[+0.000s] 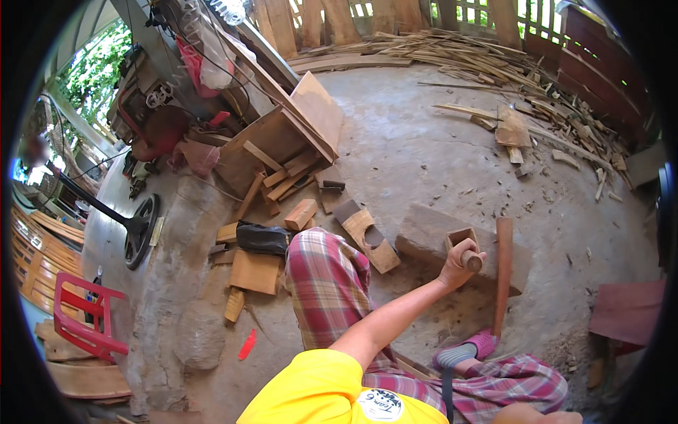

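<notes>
My left hand point(458, 267) reaches forward, its fingers wrapped round a round-ended wooden piece point(472, 263). Right behind the fingers is a small hollow, box-like wooden piece point(460, 237); I cannot tell whether the two are joined. Both are over a large grey-brown wooden block point(431, 237) on the floor. Close by on the right, a long reddish-brown wooden bar point(503, 272) runs down toward my foot in a pink slipper point(484, 344). Only part of my right hand point(540, 415) shows at the lower edge, with its fingers out of sight.
Left of the block lies a board with a round cutout point(381, 254). Wooden offcuts point(256, 272) and a black-wrapped bundle point(261, 238) lie by my knee. A red plastic chair point(92, 318) stands far left. Scrap strips point(487, 67) pile along the back fence.
</notes>
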Tool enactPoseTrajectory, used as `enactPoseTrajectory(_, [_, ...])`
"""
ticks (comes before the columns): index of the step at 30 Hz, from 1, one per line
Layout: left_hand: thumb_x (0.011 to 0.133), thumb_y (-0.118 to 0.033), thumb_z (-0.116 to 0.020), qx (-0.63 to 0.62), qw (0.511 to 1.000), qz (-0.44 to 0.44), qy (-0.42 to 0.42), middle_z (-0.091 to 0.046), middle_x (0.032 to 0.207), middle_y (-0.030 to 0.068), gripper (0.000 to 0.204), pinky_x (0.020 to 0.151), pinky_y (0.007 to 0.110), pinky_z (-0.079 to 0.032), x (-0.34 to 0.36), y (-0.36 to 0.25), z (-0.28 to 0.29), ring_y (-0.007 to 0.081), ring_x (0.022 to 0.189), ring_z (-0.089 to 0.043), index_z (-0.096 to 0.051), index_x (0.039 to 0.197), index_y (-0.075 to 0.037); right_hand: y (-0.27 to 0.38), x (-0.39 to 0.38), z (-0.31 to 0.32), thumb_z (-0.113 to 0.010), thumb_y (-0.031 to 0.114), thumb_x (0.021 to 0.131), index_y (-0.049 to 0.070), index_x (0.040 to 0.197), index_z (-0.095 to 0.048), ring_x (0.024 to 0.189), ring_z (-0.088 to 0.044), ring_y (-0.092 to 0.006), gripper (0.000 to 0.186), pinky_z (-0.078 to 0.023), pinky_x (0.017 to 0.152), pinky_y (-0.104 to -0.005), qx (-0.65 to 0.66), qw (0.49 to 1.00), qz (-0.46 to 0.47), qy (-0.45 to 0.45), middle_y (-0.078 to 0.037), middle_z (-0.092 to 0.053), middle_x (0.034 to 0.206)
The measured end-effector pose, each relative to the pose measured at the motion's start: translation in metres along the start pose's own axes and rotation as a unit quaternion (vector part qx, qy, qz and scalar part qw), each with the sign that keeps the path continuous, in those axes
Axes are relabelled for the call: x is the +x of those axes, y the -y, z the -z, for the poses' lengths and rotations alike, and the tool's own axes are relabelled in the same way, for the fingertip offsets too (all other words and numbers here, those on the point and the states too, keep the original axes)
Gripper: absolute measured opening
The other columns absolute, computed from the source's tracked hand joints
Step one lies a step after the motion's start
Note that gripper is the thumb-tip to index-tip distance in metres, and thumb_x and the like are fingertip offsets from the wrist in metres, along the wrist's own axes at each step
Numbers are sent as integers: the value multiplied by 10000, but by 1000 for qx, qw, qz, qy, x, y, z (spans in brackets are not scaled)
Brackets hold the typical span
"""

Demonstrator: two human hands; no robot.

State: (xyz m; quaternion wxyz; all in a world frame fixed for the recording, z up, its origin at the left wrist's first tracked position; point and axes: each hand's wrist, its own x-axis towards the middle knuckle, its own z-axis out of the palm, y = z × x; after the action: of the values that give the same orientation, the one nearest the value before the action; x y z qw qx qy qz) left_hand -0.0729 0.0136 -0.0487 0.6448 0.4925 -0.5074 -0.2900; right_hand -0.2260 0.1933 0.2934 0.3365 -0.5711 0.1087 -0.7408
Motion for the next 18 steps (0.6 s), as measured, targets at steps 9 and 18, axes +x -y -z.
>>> enactPoseTrajectory(9, [874, -93, -716, 14, 999, 3, -29, -562, 758, 28, 194, 645, 277, -486, 4, 6, 3, 114, 700, -556, -531, 819, -76, -73, -53, 99, -602, 163, 928, 123, 1161, -351, 697, -498, -163, 345, -444, 558, -265, -283, 959, -3, -19, -123, -454, 1208])
enactPoseTrajectory(18, [869, -160, -744, -40, 993, 46, -104, -521, 768, -23, 210, 683, 264, -444, 14, 15, 13, 87, 726, -497, -545, 844, -99, -98, -101, 225, -629, 91, 905, 29, 842, -549, 679, -557, -326, 119, -472, 649, -392, -681, 665, -283, 119, -124, -590, 920])
